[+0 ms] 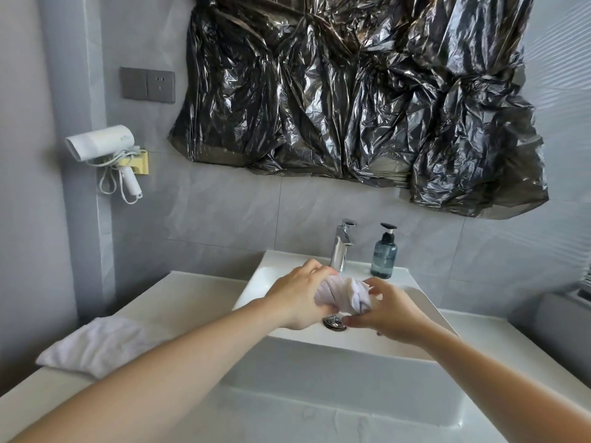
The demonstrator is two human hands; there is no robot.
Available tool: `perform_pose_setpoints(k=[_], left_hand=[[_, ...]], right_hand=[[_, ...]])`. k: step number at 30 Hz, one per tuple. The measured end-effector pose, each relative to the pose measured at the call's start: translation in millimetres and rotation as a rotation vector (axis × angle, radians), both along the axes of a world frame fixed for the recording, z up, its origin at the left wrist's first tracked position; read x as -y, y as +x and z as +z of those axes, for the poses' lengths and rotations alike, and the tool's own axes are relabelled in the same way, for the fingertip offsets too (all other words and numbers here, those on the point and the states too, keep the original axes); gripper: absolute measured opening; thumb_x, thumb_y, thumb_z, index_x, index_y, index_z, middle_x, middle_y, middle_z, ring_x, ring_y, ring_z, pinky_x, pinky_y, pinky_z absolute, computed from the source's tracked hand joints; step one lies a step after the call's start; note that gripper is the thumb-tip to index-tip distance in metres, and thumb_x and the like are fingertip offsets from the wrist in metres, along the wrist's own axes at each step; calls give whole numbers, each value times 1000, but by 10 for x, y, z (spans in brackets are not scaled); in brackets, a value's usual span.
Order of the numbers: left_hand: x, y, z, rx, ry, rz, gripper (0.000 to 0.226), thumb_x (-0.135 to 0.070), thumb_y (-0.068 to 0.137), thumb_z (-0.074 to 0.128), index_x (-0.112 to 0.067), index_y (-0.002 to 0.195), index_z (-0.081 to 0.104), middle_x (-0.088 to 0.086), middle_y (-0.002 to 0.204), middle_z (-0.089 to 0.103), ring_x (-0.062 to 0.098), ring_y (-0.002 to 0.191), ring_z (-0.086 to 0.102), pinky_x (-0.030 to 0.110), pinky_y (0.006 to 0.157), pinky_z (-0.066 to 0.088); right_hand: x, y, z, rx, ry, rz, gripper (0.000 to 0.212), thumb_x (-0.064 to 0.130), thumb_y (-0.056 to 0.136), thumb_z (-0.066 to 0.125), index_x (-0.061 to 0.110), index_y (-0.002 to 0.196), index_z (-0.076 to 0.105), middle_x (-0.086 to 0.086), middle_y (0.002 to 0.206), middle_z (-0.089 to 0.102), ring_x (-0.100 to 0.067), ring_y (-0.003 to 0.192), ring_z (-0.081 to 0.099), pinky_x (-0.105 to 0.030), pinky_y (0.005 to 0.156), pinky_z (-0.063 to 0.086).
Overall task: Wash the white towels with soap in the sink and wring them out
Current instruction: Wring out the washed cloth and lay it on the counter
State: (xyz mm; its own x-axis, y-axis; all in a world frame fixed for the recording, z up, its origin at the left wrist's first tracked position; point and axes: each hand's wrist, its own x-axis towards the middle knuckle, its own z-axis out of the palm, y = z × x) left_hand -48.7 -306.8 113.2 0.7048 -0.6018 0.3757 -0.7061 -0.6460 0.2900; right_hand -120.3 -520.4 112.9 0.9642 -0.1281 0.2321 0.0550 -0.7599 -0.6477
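Note:
A bunched white towel (pixel 345 295) hangs over the white sink (pixel 259 282), above the metal drain plug (pixel 334 322). My left hand (pixel 299 298) grips its left side with curled fingers. From the right, my right hand (pixel 391 310) holds the other end. A second white towel (pixel 92 345) lies folded on the counter at the left. The chrome faucet (pixel 342 244) stands at the back of the sink, and no water runs from it. A blue-grey soap pump bottle (pixel 383 255) is just right of the faucet.
A white counter (pixel 179 298) surrounds the sink. A white hair dryer (pixel 105 145) hangs in a wall holder at the left, below a grey socket plate (pixel 147 84). Black plastic sheeting (pixel 358 97) covers the wall above the sink.

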Motion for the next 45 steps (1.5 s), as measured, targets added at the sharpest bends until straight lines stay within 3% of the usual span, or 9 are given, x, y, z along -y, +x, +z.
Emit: perform_pose_setpoints(k=[7,10,18,24,27,30,34,37,45], left_hand=[[-519,-516,-90,196,-327,-210,53,-44,85,81,-38,135,63,-23,126,55,6,118,59,39,93,54],[-639,-829,-138,205,-430,-239,49,-20,74,87,-30,119,70,-17,118,57,12,115,61,36,97,52],[-923,-1239,-417,425,-152,-255,33,-9,67,73,-24,96,65,-9,109,55,16,100,50,36,87,47],[-1003,-1373,-644,245,-413,-84,50,-3,72,75,-17,116,56,-6,130,48,18,125,51,39,102,47],[-864,-1665,-837,12,-683,110,62,-33,70,82,-25,120,46,-12,123,45,9,120,49,22,96,44],[-731,-1720,-1081,-106,-655,165,67,-62,66,85,-32,114,48,-19,114,49,1,108,54,13,81,45],[-795,-1503,-1144,-58,-525,143,18,-34,86,78,-30,84,61,-15,93,60,5,90,61,31,71,52],[-901,-1372,-970,22,-456,88,17,-24,91,78,-25,80,64,-13,85,64,6,83,63,37,69,55],[-1075,-1338,-507,-322,-814,-79,10,-15,94,74,-9,89,67,2,86,73,12,82,71,27,75,61]], right_hand=[[-280,-741,126,-127,406,196,59,61,96,54,5,107,66,-17,89,76,-35,79,77,-39,64,59],[-388,-893,-41,-29,354,139,62,64,98,54,4,95,65,-6,76,68,-21,68,64,-38,66,48],[-720,-1263,-485,136,264,108,25,42,103,59,25,94,74,6,88,78,-9,89,75,-48,84,59],[-890,-1264,-427,259,447,62,23,33,103,60,19,96,76,0,85,78,-16,81,76,-46,73,63],[-969,-1255,-433,286,438,37,16,29,101,65,23,96,78,2,81,78,-16,75,76,-44,67,63],[-1046,-1279,-480,269,422,50,12,25,98,69,28,93,79,3,79,78,-16,73,76,-46,65,64],[-957,-1358,-513,271,312,32,10,27,97,70,31,92,78,8,76,77,-9,74,76,-47,71,62],[-763,-1407,-466,305,273,-33,11,32,97,69,33,88,76,8,71,76,-10,72,75,-49,73,61],[-496,-1444,-388,363,206,-219,32,42,97,66,20,74,65,0,59,67,-8,54,66,-46,61,58]])
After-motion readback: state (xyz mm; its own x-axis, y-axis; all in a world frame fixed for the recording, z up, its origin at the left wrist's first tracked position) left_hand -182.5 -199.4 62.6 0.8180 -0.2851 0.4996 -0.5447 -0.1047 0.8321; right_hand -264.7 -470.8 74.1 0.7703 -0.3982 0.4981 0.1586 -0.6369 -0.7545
